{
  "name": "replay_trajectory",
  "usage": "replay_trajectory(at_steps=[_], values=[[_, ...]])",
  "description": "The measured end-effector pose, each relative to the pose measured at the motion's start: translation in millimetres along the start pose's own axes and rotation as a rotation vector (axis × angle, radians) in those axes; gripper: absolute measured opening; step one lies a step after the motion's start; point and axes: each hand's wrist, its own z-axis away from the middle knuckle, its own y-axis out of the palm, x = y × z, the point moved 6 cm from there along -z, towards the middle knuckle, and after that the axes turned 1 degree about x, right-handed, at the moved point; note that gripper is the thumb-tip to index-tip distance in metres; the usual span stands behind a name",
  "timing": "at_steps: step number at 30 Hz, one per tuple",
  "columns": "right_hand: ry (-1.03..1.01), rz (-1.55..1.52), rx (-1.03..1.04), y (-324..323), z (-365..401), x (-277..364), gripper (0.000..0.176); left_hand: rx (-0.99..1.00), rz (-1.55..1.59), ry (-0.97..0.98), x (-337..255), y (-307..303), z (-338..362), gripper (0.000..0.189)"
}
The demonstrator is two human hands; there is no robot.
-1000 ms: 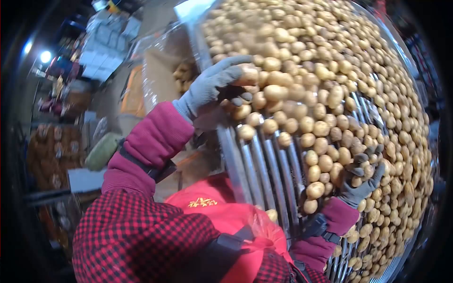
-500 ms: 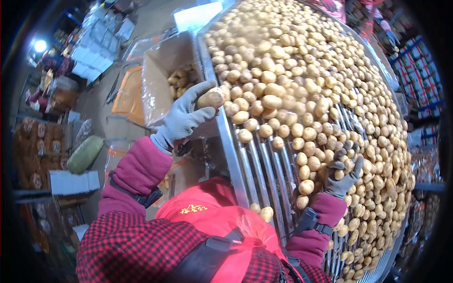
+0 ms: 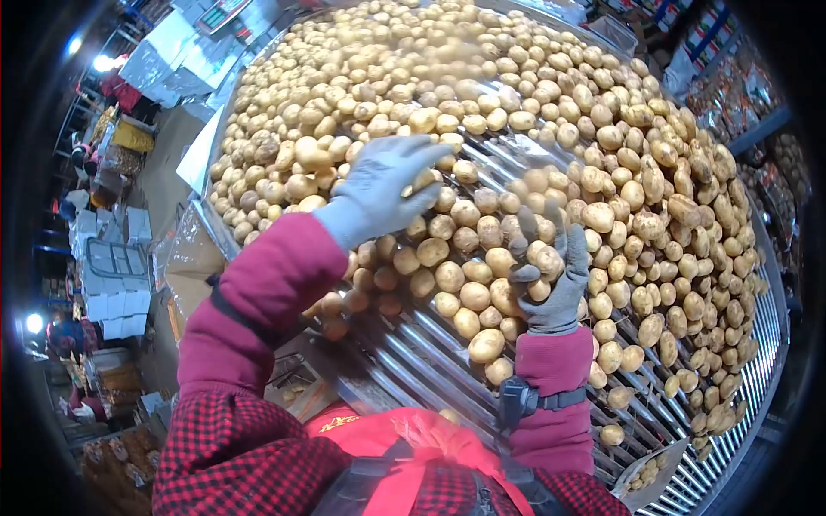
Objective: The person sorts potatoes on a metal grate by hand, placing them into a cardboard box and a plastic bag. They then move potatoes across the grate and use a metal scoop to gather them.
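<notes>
Cradling potatoes (image 3: 544, 257) in upturned right hand (image 3: 553, 297) near metal bars (image 3: 404, 346), with left hand (image 3: 379, 191) bent over more; can't tell whether gripping any.

Left grip (image 3: 379, 189) arches palm down, right grip (image 3: 559, 297) (fingers (image 3: 577, 249) curled) cups palm up.

Your roller table (image 3: 430, 353) is brightly lit, its bare metal glinting; lamps (image 3: 34, 323) flare left of it, a hazy smear softens potatoes (image 3: 447, 56) toward its far side, and around it your fisheye view curves into black corners.
</notes>
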Motion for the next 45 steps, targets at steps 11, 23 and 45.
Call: replay_trajectory(at_steps=[11, 23, 45], values=[[-0.081, 0.029, -0.094, 8, 3, 0, 0.056, 0.296, -0.078, 0.143, -5, 38, 44, 0.036], [-0.062, 0.058, -0.198, 8, 3, -6, 0.056, 0.014, -0.314, 0.153, 83, 60, -44, 0.039], [-0.243, 0.675, -0.127, 9, 9, -5, 0.055, 0.139, -0.101, 0.154, 43, 57, -83, 0.044]])
